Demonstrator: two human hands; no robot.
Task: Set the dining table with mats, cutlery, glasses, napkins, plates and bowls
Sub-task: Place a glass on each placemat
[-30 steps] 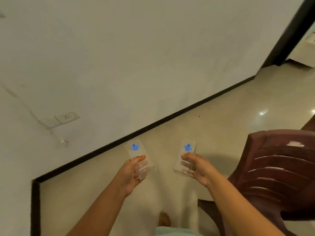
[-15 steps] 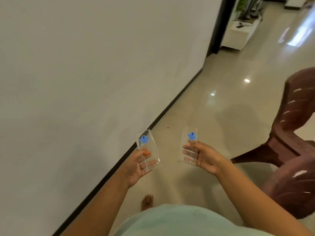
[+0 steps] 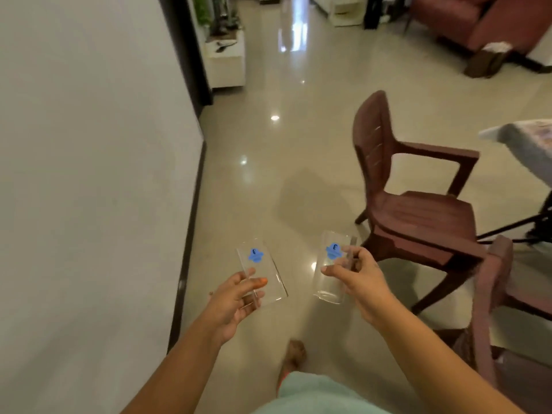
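Observation:
I carry two clear drinking glasses, each with a blue sticker. My left hand (image 3: pixel 236 300) grips the left glass (image 3: pixel 263 270) from below, its mouth tilted away from me. My right hand (image 3: pixel 361 279) holds the right glass (image 3: pixel 330 265) by its side, fingers curled round it. Both glasses are held above the floor in front of me. A corner of the dining table (image 3: pixel 525 144), covered with a patterned cloth, shows at the right edge.
A white wall (image 3: pixel 89 174) runs along my left. A maroon plastic armchair (image 3: pixel 412 204) stands ahead on the right, and another chair (image 3: pixel 501 309) is close at lower right. A white low cabinet (image 3: pixel 227 64) and a sofa (image 3: pixel 466 16) lie farther off.
The view has swung right from the wall toward the room; the chair and table corner came into sight. Both hands keep holding their glasses.

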